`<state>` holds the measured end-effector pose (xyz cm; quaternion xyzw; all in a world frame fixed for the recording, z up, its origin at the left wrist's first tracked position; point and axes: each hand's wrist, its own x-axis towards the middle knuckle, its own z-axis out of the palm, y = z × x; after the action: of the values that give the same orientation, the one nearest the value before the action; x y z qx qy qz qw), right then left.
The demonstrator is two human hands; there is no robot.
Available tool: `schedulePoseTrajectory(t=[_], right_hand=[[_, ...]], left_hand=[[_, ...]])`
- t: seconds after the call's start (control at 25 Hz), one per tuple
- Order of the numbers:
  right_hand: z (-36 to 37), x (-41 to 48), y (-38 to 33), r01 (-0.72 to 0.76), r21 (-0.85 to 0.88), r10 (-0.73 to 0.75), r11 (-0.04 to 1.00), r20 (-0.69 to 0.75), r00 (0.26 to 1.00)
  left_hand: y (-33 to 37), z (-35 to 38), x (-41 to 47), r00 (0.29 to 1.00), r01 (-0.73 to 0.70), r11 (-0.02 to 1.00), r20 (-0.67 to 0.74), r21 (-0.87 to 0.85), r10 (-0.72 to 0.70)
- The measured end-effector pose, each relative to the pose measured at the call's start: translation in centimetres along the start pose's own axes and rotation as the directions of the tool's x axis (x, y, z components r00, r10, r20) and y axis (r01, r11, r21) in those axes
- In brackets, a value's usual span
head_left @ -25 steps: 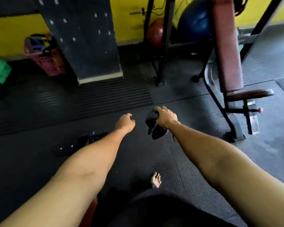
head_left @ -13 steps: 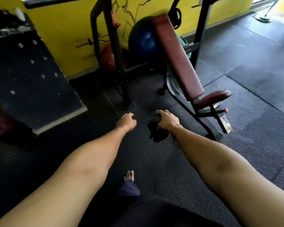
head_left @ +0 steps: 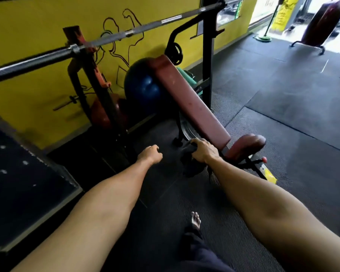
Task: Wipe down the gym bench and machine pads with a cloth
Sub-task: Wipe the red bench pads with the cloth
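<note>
Grips a dark crumpled cloth [head_left: 189, 166] in the right hand [head_left: 203, 152], fingers curled over its top, the rest hanging below the palm. Holds the left hand [head_left: 150, 154] just beside it, loosely curled round nothing. Faces the lower end of the inclined maroon padded bench [head_left: 188, 101]; cannot tell whether cloth touches it.

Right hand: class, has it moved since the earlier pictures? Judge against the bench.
Yes. The right hand, gripping the cloth, has come closer to the bench seat pad, to its right in this view.
</note>
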<state>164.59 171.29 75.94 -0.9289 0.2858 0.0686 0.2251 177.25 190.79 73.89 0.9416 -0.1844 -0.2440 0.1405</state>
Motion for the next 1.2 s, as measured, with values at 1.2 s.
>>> schedulePoseTrajectory(t=[1.2], right_hand=[[-13.5,59.3,-8.4,0.105,0.034,-0.104,0.994,-0.037,0.994]], left_hand=[[11.5,-20.1,53.7,0.998,-0.009,0.998,-0.065,-0.059,0.005]])
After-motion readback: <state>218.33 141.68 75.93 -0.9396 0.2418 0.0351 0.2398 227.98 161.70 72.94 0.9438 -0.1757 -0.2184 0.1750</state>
